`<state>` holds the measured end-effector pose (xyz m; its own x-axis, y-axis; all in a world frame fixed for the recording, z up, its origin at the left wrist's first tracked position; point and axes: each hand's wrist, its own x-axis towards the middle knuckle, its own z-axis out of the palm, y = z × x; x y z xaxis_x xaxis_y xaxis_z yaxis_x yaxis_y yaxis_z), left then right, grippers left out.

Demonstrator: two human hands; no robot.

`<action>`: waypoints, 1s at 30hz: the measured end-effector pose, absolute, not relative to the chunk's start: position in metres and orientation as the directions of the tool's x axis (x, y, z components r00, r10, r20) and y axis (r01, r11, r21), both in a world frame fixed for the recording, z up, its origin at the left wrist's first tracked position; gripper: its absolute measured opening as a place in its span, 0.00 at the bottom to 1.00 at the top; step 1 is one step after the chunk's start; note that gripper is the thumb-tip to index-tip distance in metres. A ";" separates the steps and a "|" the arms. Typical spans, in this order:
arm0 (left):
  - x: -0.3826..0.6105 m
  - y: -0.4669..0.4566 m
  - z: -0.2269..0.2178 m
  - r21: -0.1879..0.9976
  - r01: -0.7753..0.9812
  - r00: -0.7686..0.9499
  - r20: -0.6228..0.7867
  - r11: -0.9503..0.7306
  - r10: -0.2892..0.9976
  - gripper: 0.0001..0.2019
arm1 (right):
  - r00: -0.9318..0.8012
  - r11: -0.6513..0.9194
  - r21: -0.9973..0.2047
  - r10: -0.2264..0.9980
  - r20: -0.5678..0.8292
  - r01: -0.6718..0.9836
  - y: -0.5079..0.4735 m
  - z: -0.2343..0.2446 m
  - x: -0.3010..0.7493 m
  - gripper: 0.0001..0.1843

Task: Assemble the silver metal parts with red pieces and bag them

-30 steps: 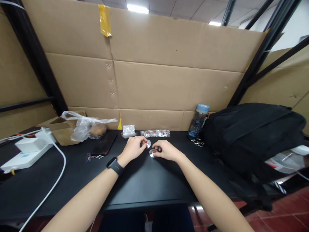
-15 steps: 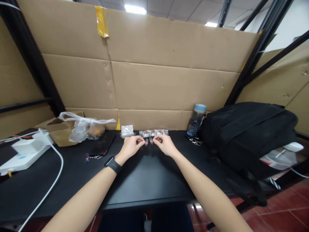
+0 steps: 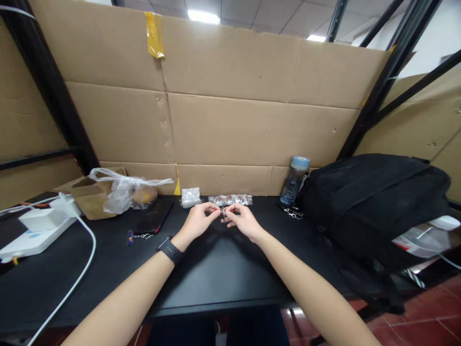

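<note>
1. A black table (image 3: 216, 269) stands against a wall of brown cardboard panels (image 3: 230, 120), with black metal shelf posts to either side and ceiling lights showing above the cardboard.
2. Taking the blue-capped water bottle (image 3: 294, 181) at the back of the table as landmark: a black backpack (image 3: 374, 202) lies just to its right; a row of small silver and red pieces (image 3: 232, 199) lies to its left along the cardboard, with a clear packet (image 3: 190, 197) further left.
3. Well to the bottle's left lie a dark phone (image 3: 153, 218), a plastic bag (image 3: 127, 190) against a brown paper box, and a white power strip (image 3: 36, 230) with its cable at the table's far left edge.
4. A second ago both hands were lower, pressing small silver discs on the table, apart from each other. Half a second ago each had lifted a piece with a gap between the hands. Now the hands have met, and the pieces are brought together.
5. The left hand (image 3: 198, 222), a black watch at its wrist, is pinched closed on a small metal piece (image 3: 223, 211) at its fingertips.
6. The right hand (image 3: 245, 222) is likewise pinched closed on the same small piece from the other side, fingertips of both hands nearly touching.
7. The piece is held just above the table, left of the bottle and just in front of the silver and red row; its exact shape is too small to tell.
</note>
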<state>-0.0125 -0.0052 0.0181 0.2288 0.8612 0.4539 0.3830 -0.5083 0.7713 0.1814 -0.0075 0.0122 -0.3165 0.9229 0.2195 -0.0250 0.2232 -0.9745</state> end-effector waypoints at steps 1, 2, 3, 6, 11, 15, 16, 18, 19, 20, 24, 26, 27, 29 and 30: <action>-0.012 -0.005 0.018 0.773 0.377 0.233 0.455 -0.511 0.860 0.12 | -0.329 0.190 -0.980 0.923 0.201 -0.064 -0.008 0.013 0.182 0.17; -0.012 -0.005 0.017 0.774 0.375 0.234 0.454 -0.511 0.860 0.12 | -0.337 0.159 -0.982 0.923 0.184 -0.100 -0.009 0.014 0.182 0.18; -0.012 -0.005 0.017 0.775 0.375 0.235 0.451 -0.508 0.861 0.11 | -0.344 0.130 -0.983 0.924 0.168 -0.131 -0.009 0.015 0.183 0.18; -0.011 -0.005 0.016 0.781 0.378 0.247 0.432 -0.497 0.867 0.10 | -0.374 0.073 -0.981 0.917 0.137 -0.180 -0.012 0.021 0.186 0.21; -0.010 -0.005 0.014 0.791 0.359 0.276 0.416 -0.495 0.866 0.10 | -0.450 0.034 -0.992 0.889 0.086 -0.123 -0.012 0.026 0.194 0.31; -0.009 -0.006 0.012 0.797 0.353 0.284 0.408 -0.490 0.868 0.11 | -0.431 0.095 -0.994 0.896 0.105 -0.045 -0.010 0.024 0.197 0.38; -0.008 -0.006 0.011 0.796 0.357 0.282 0.407 -0.489 0.869 0.11 | -0.420 0.105 -0.994 0.901 0.108 -0.030 -0.009 0.023 0.197 0.39; -0.007 -0.007 0.012 0.787 0.371 0.285 0.409 -0.493 0.867 0.11 | -0.405 0.113 -0.994 0.908 0.107 -0.010 -0.009 0.022 0.196 0.39; -0.007 -0.008 0.014 0.776 0.379 0.299 0.413 -0.504 0.861 0.11 | -0.399 0.114 -0.993 0.911 0.106 -0.003 -0.010 0.022 0.195 0.39; -0.008 -0.007 0.016 0.758 0.392 0.318 0.421 -0.522 0.850 0.11 | -0.394 0.115 -0.993 0.913 0.104 0.004 -0.010 0.023 0.195 0.39; -0.029 0.001 0.028 0.573 0.571 0.290 0.529 -0.588 0.798 0.12 | -0.353 0.117 -0.992 0.931 0.097 0.035 -0.009 0.026 0.194 0.38; -0.051 0.011 0.032 0.417 0.754 0.189 0.603 -0.508 0.775 0.11 | -0.327 0.130 -0.990 0.939 0.106 0.052 -0.009 0.029 0.196 0.37; -0.064 0.017 0.032 0.335 0.842 0.141 0.622 -0.424 0.771 0.12 | -0.315 0.139 -0.988 0.942 0.113 0.060 -0.008 0.031 0.198 0.37; -0.089 0.029 0.028 0.210 0.945 0.083 0.585 -0.250 0.807 0.14 | -0.299 0.158 -0.985 0.945 0.130 0.068 -0.008 0.035 0.201 0.36; -0.100 0.035 0.024 0.169 0.968 0.064 0.552 -0.187 0.831 0.14 | -0.295 0.166 -0.984 0.945 0.138 0.070 -0.008 0.037 0.203 0.36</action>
